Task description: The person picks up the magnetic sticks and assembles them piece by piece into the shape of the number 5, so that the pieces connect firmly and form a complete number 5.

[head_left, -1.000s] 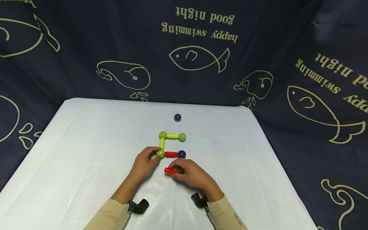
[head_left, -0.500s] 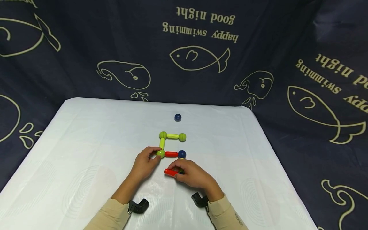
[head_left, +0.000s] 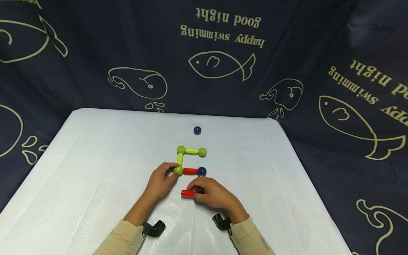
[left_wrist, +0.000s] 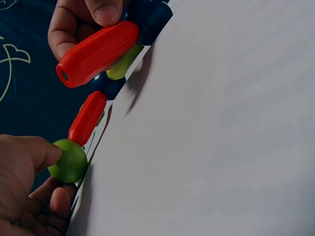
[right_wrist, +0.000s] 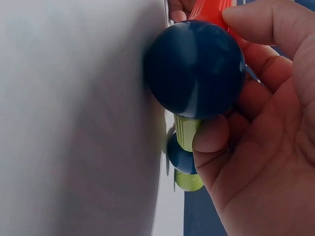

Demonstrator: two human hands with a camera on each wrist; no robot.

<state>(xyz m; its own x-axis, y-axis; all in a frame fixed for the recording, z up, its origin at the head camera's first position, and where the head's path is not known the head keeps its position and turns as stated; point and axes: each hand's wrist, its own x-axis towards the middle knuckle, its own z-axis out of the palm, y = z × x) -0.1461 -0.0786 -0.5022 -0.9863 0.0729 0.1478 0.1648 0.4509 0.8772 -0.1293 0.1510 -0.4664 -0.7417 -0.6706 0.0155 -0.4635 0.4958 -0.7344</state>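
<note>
My left hand [head_left: 164, 180] pinches a green ball [left_wrist: 70, 161] between thumb and fingers at the near left corner of a ball-and-rod magnetic toy figure. From that ball a yellow-green rod [head_left: 180, 159] runs away from me, and a red rod [head_left: 190, 171] runs right to a blue ball [head_left: 202, 171]. My right hand [head_left: 211, 191] grips another red rod [left_wrist: 98, 54], whose free end points left. Its other end meets a nearer blue ball [right_wrist: 196, 69]. A second yellow-green rod [right_wrist: 186, 132] joins the two blue balls, partly hidden by the fingers.
Beyond the hands, a far left green ball [head_left: 181, 150], a yellow-green rod [head_left: 192, 151] and a right green ball [head_left: 202, 152] form the figure's far side. A loose blue ball [head_left: 197, 130] lies farther back on the white table [head_left: 127, 138]. Dark printed cloth [head_left: 223, 95] hangs behind.
The free end of the red rod in my right hand has swung slightly toward me, so the rod now lies nearly level across the view. My left hand keeps its place on the green ball.
</note>
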